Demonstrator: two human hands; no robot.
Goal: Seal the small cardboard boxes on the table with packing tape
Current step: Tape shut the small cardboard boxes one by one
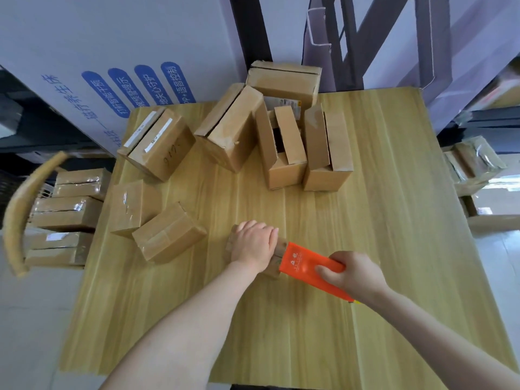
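The large white carton bears blue print: "养生床", plus pill-shaped labels reading "打鼾智能干预" and "语音控制". The white characters on the orange tape dispenser are too small to read.

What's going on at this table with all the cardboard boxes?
A person is taping a small box on the wooden table. Their left hand holds it down and covers most of it, while the right hand grips an orange tape dispenser set against the box's end. Two taped boxes lie to the left. More stand at the far side, among them an open box with its flaps up.
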